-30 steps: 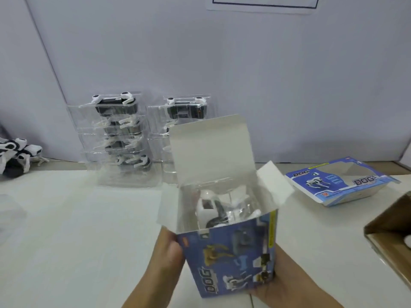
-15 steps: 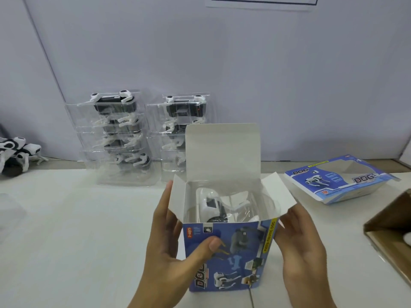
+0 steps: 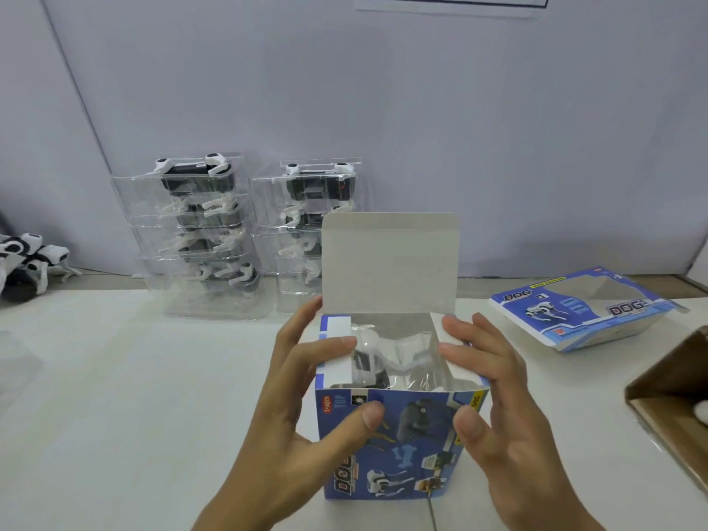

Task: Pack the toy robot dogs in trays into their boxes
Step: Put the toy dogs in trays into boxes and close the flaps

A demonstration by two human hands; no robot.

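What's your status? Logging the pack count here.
Left hand and right hand folding box side flaps. Dog in tray inside. Lid upright. Nothing blocking.

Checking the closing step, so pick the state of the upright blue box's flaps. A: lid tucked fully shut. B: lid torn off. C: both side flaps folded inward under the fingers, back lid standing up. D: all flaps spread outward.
C: the left hand and right hand press the side flaps down over the toy robot dog in the blue box, while the back lid stands upright.
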